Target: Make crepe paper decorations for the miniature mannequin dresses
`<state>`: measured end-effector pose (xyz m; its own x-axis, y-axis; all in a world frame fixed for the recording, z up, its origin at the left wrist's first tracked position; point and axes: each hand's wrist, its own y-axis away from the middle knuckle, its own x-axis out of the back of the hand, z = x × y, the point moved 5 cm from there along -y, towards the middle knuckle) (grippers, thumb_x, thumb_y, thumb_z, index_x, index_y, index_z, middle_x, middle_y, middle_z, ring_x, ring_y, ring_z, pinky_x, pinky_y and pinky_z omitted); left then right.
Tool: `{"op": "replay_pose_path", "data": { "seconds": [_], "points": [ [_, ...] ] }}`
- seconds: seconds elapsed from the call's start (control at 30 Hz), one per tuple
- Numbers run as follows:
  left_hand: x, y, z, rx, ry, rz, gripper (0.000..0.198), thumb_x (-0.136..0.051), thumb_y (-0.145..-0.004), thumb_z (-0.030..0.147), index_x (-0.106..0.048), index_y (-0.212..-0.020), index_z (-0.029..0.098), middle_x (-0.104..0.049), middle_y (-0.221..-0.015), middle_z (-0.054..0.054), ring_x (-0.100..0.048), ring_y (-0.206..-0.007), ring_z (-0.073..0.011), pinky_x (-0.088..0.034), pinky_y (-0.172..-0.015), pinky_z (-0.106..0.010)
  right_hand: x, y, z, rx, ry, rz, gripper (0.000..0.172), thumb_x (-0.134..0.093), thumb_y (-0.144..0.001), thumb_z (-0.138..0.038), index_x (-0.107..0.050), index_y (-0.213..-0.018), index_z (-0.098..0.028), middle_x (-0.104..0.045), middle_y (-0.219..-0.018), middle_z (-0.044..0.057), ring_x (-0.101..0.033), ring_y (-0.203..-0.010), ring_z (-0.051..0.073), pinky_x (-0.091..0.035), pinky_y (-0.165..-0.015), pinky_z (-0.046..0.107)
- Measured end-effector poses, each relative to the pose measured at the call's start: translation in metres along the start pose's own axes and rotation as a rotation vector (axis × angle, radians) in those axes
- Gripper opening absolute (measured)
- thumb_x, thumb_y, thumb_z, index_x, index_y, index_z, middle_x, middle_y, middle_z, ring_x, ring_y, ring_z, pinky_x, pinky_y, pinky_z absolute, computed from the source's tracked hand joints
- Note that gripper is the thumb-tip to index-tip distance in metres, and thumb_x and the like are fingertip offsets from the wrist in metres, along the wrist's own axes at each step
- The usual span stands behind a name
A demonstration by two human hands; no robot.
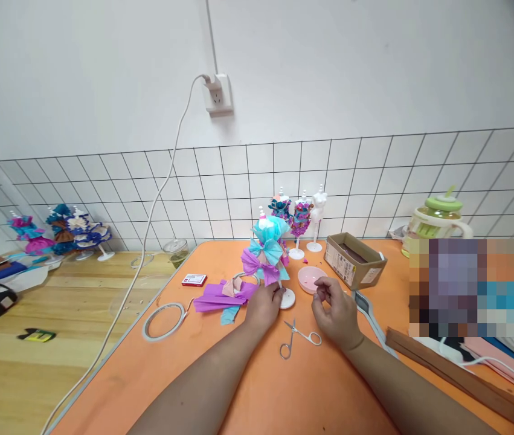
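A miniature dress form wears a dress of turquoise and purple crepe paper and stands tilted on a round white base. My left hand is closed around its stand, just above the base. Beside a small pink bowl, my right hand is curled, thumb and index fingertips close together; whatever they may hold is too small to make out. Small scissors lie spread between my wrists. Purple crepe paper and a turquoise scrap lie left of my left hand.
Behind stand other dress forms, one bare white. A cardboard box, a green-lidded jug and brown crepe strips are to the right. Left are a tape roll, a small red-and-white box and a hanging white cable.
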<state>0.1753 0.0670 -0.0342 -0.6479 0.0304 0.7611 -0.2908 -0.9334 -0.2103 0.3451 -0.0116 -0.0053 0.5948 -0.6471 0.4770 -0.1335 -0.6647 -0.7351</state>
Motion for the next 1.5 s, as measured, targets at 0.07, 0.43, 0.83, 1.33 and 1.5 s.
{"op": "replay_pose_path", "data": {
  "seconds": [0.07,0.43,0.83,1.33,1.5],
  "points": [
    [0.0,-0.002,0.002,-0.041,0.03,0.019,0.022,-0.044,-0.091,0.025,-0.064,-0.085,0.017,-0.066,-0.086,-0.005,-0.06,-0.081,-0.0168,-0.04,-0.069,-0.025,-0.002,-0.002,-0.001,-0.004,0.015,-0.046,0.023,-0.045,-0.078,-0.016,-0.051,-0.1,-0.02,-0.058,-0.07,-0.001,-0.059,-0.062,0.016,-0.042,-0.06,0.026],
    [-0.001,-0.002,-0.001,-0.139,0.142,0.102,0.025,-0.033,-0.094,0.022,-0.057,-0.093,0.016,-0.061,-0.094,-0.009,-0.056,-0.09,-0.02,-0.044,-0.081,-0.031,-0.016,-0.003,-0.001,-0.04,0.036,-0.243,0.023,-0.044,-0.081,-0.019,-0.061,-0.096,-0.021,-0.061,-0.071,0.0,-0.061,-0.069,0.018,-0.04,-0.062,0.027],
    [-0.001,0.007,0.016,-0.289,0.239,0.052,0.029,-0.03,-0.098,0.029,-0.055,-0.09,0.018,-0.061,-0.094,-0.007,-0.056,-0.089,-0.0172,-0.044,-0.083,-0.028,-0.024,-0.004,-0.009,-0.085,-0.049,-0.373,0.038,-0.041,-0.094,-0.034,-0.061,-0.125,-0.026,-0.068,-0.094,0.006,-0.063,-0.089,0.021,-0.047,-0.075,0.03],
    [0.0,0.008,0.017,-0.259,0.359,0.067,0.023,-0.042,-0.092,0.029,-0.062,-0.091,0.018,-0.063,-0.096,-0.009,-0.057,-0.094,-0.0232,-0.044,-0.088,-0.039,-0.043,-0.044,-0.016,-0.176,-0.142,-0.477,0.032,-0.051,-0.086,-0.04,-0.076,-0.079,-0.021,-0.076,-0.078,0.004,-0.068,-0.072,0.021,-0.047,-0.064,0.026],
    [0.002,-0.004,-0.001,-0.077,0.501,0.163,0.045,-0.042,-0.092,0.04,-0.046,-0.131,0.016,-0.052,-0.132,-0.015,-0.045,-0.127,-0.0261,-0.037,-0.104,-0.039,-0.051,-0.083,-0.035,-0.125,-0.009,-0.472,0.029,-0.051,-0.087,-0.033,-0.076,-0.075,-0.022,-0.075,-0.072,0.004,-0.068,-0.07,0.02,-0.044,-0.064,0.026]
  ]
}}
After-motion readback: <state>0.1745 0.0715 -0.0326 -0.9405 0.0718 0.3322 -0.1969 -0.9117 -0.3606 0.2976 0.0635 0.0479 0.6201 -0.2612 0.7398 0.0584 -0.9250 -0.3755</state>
